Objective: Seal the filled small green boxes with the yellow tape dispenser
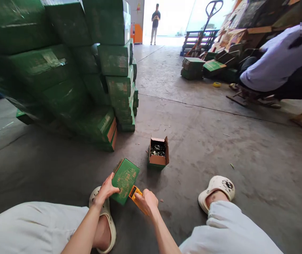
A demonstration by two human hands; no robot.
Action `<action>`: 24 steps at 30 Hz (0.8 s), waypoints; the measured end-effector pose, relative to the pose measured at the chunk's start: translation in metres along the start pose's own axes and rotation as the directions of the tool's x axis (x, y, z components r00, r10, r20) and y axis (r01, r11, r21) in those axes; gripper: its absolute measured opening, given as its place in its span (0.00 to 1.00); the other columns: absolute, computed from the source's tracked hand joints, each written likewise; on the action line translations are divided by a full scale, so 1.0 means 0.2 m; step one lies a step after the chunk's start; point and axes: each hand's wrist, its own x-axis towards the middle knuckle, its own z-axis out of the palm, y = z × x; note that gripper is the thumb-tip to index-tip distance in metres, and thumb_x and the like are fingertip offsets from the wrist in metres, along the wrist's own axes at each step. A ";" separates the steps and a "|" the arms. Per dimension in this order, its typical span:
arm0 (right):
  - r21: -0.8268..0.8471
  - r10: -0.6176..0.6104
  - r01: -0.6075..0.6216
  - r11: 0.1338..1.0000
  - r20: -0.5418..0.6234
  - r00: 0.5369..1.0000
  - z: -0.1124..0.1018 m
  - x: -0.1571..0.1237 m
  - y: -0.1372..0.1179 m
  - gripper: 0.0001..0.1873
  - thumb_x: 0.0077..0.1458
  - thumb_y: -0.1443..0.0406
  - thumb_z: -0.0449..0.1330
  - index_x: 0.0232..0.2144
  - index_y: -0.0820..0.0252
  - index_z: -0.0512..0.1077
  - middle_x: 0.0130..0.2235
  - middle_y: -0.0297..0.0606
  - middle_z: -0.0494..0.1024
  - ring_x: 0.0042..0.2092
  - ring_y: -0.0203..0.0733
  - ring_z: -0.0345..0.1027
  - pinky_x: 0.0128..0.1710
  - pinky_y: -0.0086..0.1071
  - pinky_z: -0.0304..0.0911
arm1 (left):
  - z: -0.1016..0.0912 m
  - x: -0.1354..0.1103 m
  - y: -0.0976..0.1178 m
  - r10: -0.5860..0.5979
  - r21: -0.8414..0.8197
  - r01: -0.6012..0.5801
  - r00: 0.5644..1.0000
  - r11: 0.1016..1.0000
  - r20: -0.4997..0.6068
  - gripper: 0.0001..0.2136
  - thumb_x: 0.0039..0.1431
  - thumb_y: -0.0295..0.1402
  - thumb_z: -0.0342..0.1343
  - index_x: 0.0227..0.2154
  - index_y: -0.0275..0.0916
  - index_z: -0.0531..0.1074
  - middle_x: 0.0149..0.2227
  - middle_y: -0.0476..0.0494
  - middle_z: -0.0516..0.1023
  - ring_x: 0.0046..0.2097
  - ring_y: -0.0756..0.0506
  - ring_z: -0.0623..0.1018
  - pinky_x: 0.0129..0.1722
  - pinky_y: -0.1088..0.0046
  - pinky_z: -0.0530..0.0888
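My left hand (106,190) grips the near left side of a green cardboard box (126,178), thumb lying along its printed face. The box is tilted between my legs, above or on the floor; I cannot tell which. Wrapped in my right hand (149,201) is a yellow-orange utility knife (138,199), its front end against the right edge of the box. Any blade is too small to make out. Just beyond stands an open green box (158,163) with brown inner flaps folded up and shiny dark pieces in plastic inside.
Stacked green boxes (114,24) rise at the left. A crouching person (280,67) works at the right near a pile of cartons (214,67). A yellow tape roll (216,84) lies on the floor. Behind are a pallet jack (202,31) and a standing person (155,23).
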 end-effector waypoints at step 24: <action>0.010 -0.366 0.446 0.895 -0.555 0.747 -1.04 -0.35 -0.88 0.32 0.69 0.40 0.50 0.44 0.59 0.79 0.42 0.48 0.85 0.46 0.49 0.79 0.39 0.30 0.60 | -1.54 0.01 0.66 -0.045 -0.458 -0.423 0.694 0.782 -0.718 0.38 0.52 0.38 0.70 0.65 0.36 0.65 0.60 0.33 0.74 0.50 0.40 0.80 0.45 0.55 0.83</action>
